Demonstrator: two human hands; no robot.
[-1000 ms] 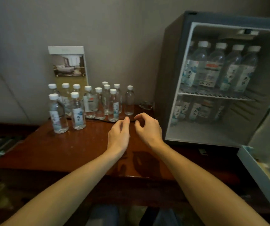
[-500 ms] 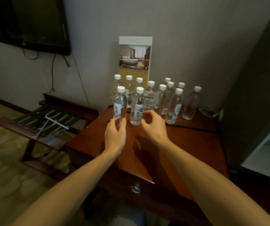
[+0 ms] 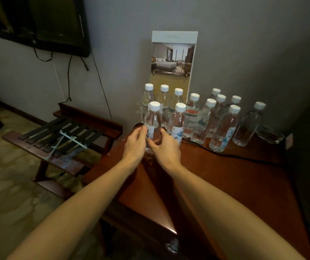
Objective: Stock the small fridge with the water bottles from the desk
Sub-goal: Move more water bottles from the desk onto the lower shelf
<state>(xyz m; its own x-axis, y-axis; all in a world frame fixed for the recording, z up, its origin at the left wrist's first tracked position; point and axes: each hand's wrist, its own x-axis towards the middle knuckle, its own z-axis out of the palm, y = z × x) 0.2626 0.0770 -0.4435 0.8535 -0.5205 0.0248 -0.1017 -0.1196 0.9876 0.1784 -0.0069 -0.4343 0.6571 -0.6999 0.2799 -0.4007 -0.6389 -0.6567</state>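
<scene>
Left hand (image 3: pixel 134 142) and right hand (image 3: pixel 166 147) clasp 1 clear, white-capped, labelled bottle (image 3: pixel 153 119).

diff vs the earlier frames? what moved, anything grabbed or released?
Both hands reached forward: left hand and right hand, empty before, now wrap the front-left bottle. Camera swung left. The other bottles and brochure sit unmoved on the desk.

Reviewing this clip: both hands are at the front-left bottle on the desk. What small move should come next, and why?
Probably lift the front-left bottle straight up. The left hand and right hand curl round its lower half, it appears to stand on the desk, and a neighbouring bottle stands close beside it, so a sideways pull might knock that over.
</scene>
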